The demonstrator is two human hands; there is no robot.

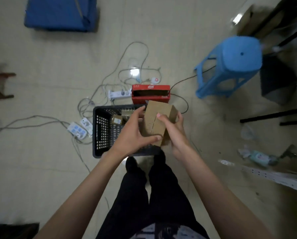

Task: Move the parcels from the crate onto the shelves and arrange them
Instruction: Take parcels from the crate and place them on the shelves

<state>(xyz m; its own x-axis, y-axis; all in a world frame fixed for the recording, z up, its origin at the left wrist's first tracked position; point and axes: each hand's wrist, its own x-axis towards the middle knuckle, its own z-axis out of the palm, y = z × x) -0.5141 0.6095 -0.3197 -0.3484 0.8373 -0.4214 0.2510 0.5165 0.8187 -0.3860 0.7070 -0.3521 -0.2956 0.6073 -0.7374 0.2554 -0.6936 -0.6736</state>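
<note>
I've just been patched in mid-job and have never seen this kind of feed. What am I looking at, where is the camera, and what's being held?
There is no machine: a person wears a wide-angle camera on the head, looking down past their legs. Both bare hands, left hand and right hand, grip one brown cardboard parcel above a dark plastic crate on the floor. More parcels lie inside the crate. Beyond it sit a red box, power strips with cables and a blue stool.

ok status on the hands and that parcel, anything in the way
Left hand and right hand both gripping cardboard parcel, held above black crate. More parcels left in crate. Cables and blue stool on floor nearby.
</note>
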